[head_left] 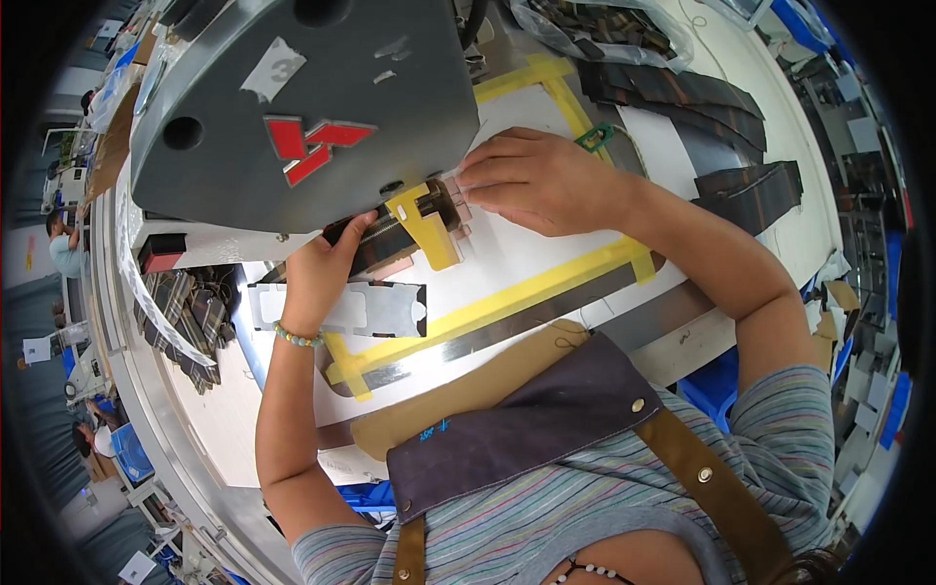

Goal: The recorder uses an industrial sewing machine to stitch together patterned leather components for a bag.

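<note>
Under the dark grey head of a sewing machine (312, 107), my left hand (327, 261) is closed on a dark plaid fabric strip (388, 244). Its thumb lies along the strip, while the machine head covers some of the other fingers. My right hand (531, 180) is on the other side of the yellow bracket (425, 229), close to the sewing area. Its fingers are bent and pressed together; whatever they hold is hidden. A pale flat template (341, 307) with dark corners lies by my left wrist. Beyond my right hand is a small green object (593, 136).
Yellow tape (497, 295) borders the white work surface. Dark plaid pieces (721, 112) lie at the far right, and more plaid pieces (190, 307) are at the left. A clear plastic bag (609, 29) of fabric stands at the back. Other people (66, 244) sit far left.
</note>
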A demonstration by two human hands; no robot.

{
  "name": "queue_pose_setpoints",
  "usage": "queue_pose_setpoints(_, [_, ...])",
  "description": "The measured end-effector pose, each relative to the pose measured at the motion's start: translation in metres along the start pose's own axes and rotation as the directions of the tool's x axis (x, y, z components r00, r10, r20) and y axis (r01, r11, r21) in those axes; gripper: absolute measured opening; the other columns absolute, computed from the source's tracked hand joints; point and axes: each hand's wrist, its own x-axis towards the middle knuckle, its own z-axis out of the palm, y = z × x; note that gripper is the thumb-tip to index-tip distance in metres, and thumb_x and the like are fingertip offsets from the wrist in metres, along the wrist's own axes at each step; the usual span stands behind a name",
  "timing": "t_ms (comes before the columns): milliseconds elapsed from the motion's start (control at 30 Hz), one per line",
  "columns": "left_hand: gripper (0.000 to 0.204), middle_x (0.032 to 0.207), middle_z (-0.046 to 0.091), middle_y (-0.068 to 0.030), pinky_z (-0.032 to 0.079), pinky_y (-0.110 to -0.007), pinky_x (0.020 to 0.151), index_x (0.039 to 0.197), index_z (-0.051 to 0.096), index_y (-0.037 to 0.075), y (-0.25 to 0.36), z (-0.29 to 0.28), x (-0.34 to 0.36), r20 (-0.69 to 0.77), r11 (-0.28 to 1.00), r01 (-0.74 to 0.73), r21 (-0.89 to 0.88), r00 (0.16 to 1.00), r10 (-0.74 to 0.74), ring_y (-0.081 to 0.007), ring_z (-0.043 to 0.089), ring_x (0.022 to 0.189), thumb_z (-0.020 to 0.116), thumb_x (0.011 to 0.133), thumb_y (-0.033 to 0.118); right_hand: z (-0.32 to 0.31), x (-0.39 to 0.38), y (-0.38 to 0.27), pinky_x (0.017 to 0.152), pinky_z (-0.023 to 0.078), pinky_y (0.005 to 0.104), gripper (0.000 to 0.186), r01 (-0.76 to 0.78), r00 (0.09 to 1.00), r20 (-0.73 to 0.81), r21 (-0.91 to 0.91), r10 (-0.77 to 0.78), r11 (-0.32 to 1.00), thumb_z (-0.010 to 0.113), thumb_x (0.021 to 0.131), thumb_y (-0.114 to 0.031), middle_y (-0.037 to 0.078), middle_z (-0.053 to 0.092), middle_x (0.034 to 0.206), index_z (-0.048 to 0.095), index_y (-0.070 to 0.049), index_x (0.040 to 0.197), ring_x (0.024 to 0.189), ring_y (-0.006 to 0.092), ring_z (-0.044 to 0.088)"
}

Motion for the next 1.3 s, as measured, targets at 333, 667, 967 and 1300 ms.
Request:
queue_pose_setpoints(333, [0.017,0.095,0.08,-0.0076,0.055,-0.027,0.079,0.108,0.078,0.0,-0.001,0.008,-0.002,-0.043,0.994,-0.093,-0.051,0.995,0.091,-0.0099,0.071,0.084,0.077,0.095,0.012,-0.002,0.001,-0.004,0.103,0.052,0.0399,0.024,0.028,0.996,0.085,0.027,-0.03,0.999,0.07,0.094,-0.022,0.005,0.07,0.13,0.076,-0.013,0.116,0.123,0.0241,0.063])
queue_pose_setpoints(667, [0.019,0.092,0.077,-0.01,0.058,-0.035,0.079,0.109,0.077,0.003,0.0,0.012,-0.005,-0.111,0.818,-0.31,0.485,0.906,0.409,-0.0268,0.074,0.084,0.078,0.09,0.006,0.002,0.001,-0.007,0.107,0.051,0.0395,0.027,0.021,0.991,0.131,-0.044,-0.015,0.999,0.071,0.094,-0.025,0.004,0.069,0.133,0.074,-0.014,0.119,0.125,0.0238,0.063])
queue_pose_setpoints(967, [0.035,0.133,0.067,-0.0148,0.056,-0.041,0.094,0.123,0.07,-0.003,0.02,0.024,-0.058,0.049,0.592,-0.486,0.643,0.798,0.601,-0.0337,0.065,0.12,0.074,0.092,0.012,0.004,0.0,-0.008,0.106,0.051,0.0396,0.028,0.03,0.996,0.09,-0.044,-0.026,0.999,0.073,0.092,-0.023,0.003,0.07,0.13,0.073,-0.013,0.119,0.122,0.0233,0.063])
queue_pose_setpoints(1300, [0.034,0.134,0.068,-0.0153,0.057,-0.041,0.096,0.123,0.072,-0.002,0.019,0.024,-0.058,0.01,0.636,-0.478,0.605,0.804,0.595,-0.0344,0.065,0.122,0.074,0.092,0.012,-0.001,0.0,-0.009,0.11,0.047,0.0399,0.031,-0.013,0.987,0.157,-0.031,0.018,0.999,0.07,0.095,-0.029,0.004,0.067,0.136,0.074,-0.013,0.121,0.128,0.0215,0.059])
